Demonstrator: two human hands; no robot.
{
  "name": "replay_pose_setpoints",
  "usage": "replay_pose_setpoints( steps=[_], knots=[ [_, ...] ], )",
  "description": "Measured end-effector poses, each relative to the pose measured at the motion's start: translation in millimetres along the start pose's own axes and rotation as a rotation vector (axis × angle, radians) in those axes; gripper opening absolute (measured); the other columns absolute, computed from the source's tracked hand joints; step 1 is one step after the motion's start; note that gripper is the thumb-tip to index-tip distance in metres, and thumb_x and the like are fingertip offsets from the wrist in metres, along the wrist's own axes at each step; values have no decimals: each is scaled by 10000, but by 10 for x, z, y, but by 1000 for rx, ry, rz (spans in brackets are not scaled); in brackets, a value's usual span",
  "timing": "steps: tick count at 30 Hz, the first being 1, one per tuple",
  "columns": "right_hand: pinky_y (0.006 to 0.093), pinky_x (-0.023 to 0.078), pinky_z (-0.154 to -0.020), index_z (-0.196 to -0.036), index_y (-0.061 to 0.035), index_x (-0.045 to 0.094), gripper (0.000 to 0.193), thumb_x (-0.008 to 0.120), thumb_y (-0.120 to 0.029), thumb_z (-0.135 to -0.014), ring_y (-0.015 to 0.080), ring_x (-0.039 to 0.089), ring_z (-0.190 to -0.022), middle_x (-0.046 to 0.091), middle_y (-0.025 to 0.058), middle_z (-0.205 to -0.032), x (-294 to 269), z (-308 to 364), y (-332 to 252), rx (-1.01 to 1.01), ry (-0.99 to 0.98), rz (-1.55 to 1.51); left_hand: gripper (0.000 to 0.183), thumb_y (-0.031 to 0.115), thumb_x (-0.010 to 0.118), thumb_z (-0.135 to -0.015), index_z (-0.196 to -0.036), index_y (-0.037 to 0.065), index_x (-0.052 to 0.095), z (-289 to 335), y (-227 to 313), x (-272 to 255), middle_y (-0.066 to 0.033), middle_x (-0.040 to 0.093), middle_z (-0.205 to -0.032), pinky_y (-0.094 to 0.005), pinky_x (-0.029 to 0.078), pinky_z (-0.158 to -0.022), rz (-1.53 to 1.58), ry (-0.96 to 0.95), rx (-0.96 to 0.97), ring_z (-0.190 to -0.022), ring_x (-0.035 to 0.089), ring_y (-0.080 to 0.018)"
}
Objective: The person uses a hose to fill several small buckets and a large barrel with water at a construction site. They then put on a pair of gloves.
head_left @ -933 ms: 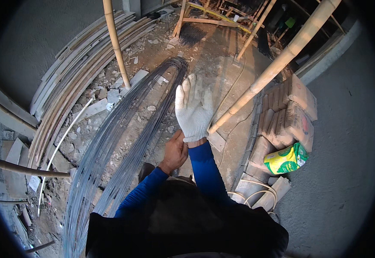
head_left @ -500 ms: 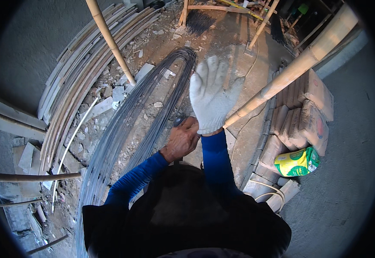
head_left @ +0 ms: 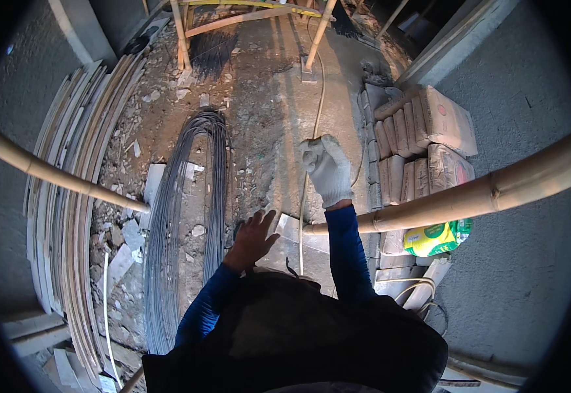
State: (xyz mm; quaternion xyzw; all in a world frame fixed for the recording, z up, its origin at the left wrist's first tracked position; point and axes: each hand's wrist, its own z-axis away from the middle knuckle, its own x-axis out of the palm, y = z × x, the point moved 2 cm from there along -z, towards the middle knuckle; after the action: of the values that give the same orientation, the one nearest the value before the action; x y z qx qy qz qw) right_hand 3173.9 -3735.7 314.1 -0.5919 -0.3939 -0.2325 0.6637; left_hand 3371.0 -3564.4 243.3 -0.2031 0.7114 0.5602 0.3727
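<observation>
My bare left hand (head_left: 251, 241) is held low in front of my body, its fingers spread and nothing in them. My right hand (head_left: 328, 171) wears a whitish knitted work glove and is raised further forward, fingers curled in and no object showing in it. A long looped bundle of thin steel rods (head_left: 167, 216) lies on the ground to the left of my left hand. Close to my right wrist, a bamboo pole (head_left: 442, 202) slants across from the right.
Stacked paper sacks (head_left: 423, 131) and a yellow-green bag (head_left: 433, 239) line the right wall. Long wooden strips (head_left: 79, 216) lie on the left. Another bamboo pole (head_left: 63, 180) crosses there. Rubble covers the ground, and a hose (head_left: 317, 98) runs along the middle.
My gloved right hand has gone from flat and open to curled. My left hand has come away from the right wrist and spread its fingers. The view has turned and shifted forward.
</observation>
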Motion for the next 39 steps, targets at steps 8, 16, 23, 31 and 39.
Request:
replay_pose_setpoints(
  steps=[8,16,23,31,39],
  knots=[
    [407,563,-938,-1156,1,612,304,629,-236,-966,295,687,-1026,703,203,-1182,-1913,224,196,94,673,212,486,358,717,-900,-1257,41,624,-779,-1662,-346,-229,669,-1083,-533,536,-858,-121,-399,-61,-1037,666,-409],
    [428,586,-894,-1065,47,653,243,568,-95,-886,335,711,-937,728,195,-1034,-3186,571,971,75,1018,-127,452,359,663,-958,-1275,37,643,-2380,-1722,135,-194,671,-1272,-475,503,-1023,14,-679,-26,-1192,634,-371],
    [468,596,-792,-920,-7,632,194,543,-177,-886,364,714,-847,712,197,-908,-4395,-684,859,182,1238,44,466,365,657,-974,-1314,48,632,-4531,-1507,681,-204,676,-1259,-472,506,-1014,87,-758,60,-1190,636,-376],
    [461,616,-689,-922,-16,657,302,531,-289,-953,349,741,-771,739,201,-892,-4700,-2681,-1222,409,1164,299,442,332,680,-945,-1256,19,661,-6829,-1544,164,-217,689,-1226,-459,512,-1007,-20,-560,-100,-1175,644,-386],
    [398,584,-616,-889,-33,712,301,636,-325,-895,260,723,-690,753,144,-836,-4966,-4184,-2244,610,1052,491,454,332,667,-937,-1223,-20,668,-8129,-1682,351,-241,693,-1205,-471,510,-1000,86,-606,-46,-1159,657,-396]
  ],
)
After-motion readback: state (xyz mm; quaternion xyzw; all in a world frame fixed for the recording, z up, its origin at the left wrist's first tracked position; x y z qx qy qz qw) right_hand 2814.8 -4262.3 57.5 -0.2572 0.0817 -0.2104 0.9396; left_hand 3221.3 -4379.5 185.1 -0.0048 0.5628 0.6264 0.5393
